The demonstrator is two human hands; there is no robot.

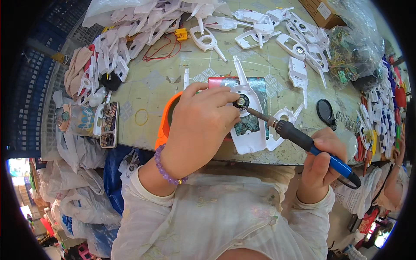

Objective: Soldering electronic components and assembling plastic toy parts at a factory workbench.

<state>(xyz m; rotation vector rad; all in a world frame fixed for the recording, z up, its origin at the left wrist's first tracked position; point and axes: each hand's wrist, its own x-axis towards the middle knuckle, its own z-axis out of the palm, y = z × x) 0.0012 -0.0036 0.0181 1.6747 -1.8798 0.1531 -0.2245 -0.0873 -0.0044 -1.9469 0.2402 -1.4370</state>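
Observation:
My right hand is wrapped round the blue and black handle of a soldering iron. The iron's tip points left, at a small round black part with a shiny centre. That part sits in a white plastic housing with a long thin arm pointing away from me. Bent over the housing's left side, my left hand has its fingertips pressed at the round part; whether they also pinch a wire is hidden. Under the housing lies a flat red and dark green box.
An orange ring-shaped thing lies beside my left wrist. Heaped white housings cover the back left, with several more at the back right. A phone rests at the left edge; a black round lid lies right. Another person's arm shows far right.

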